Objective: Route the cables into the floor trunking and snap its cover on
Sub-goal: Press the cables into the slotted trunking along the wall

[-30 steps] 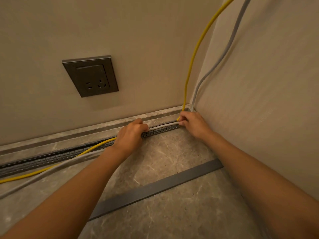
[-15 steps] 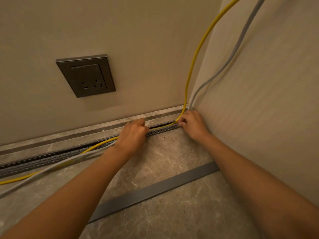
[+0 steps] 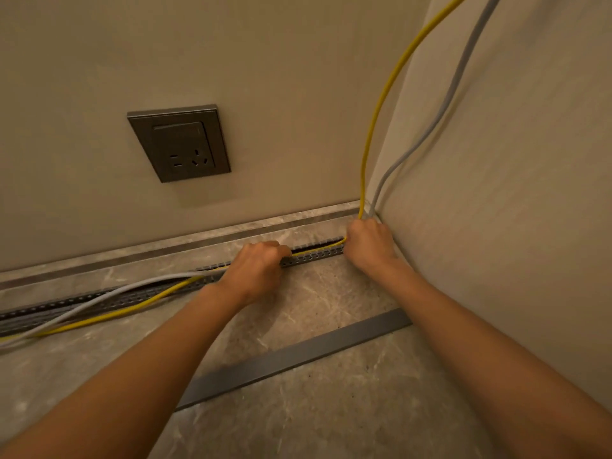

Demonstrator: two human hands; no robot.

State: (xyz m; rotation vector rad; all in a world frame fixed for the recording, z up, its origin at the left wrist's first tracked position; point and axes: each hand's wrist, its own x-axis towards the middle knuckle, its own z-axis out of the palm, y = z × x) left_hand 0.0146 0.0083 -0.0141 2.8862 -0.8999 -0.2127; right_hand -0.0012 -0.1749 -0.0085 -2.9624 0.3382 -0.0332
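Note:
A dark slotted floor trunking [image 3: 316, 255] runs along the foot of the wall, from the left edge to the corner. A yellow cable [image 3: 381, 104] and a grey cable [image 3: 447, 104] drop down the corner. Between my hands the yellow cable lies inside the channel; left of them both cables lie loose over and in front of the trunking. My left hand [image 3: 256, 266] is closed over the cables on the trunking. My right hand [image 3: 367, 246] grips both cables at the trunking's corner end. The flat grey cover [image 3: 298, 356] lies apart on the floor.
A dark wall socket [image 3: 180, 144] sits on the wall above the trunking. A marble skirting strip [image 3: 165, 245] runs behind the channel. The side wall [image 3: 513, 226] closes in close on the right. The marble floor [image 3: 347, 409] spreads out in front.
My right hand has shifted tighter into the corner, and the yellow cable between the hands sits lower in the channel. The camera view has swung slightly.

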